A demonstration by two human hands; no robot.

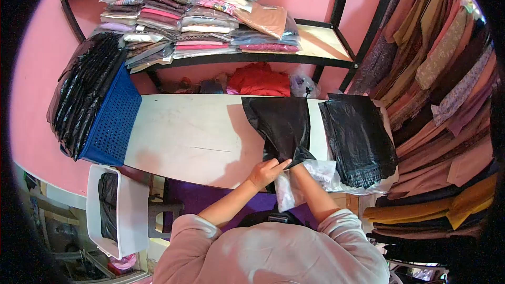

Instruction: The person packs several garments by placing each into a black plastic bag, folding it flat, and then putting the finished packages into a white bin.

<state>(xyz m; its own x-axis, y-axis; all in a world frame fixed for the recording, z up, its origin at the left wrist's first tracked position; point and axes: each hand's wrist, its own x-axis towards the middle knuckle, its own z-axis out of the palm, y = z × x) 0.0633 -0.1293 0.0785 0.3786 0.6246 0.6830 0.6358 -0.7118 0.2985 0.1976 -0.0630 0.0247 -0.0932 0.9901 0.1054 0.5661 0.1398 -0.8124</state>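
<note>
A black plastic mailing bag (281,121) lies on the white table, its near end gathered up and its far part spread flat. At that near end my left hand (267,172) is closed on the bag's edge, the fingers pointing right. My right hand (298,169) reaches up to the bag's mouth from the right; black plastic covers its fingers. Below and beside my right wrist is a clear plastic packet (286,192) with pale contents, overhanging the table's front edge. A stack of flat black bags (360,142) lies to the right.
On the left, a blue basket (113,113) holds upright filled black bags (87,94). Below it stands a white bin (134,210). Packed clothes (205,21) are piled on a shelf behind the table (179,142). Hanging garments (442,63) line the right side.
</note>
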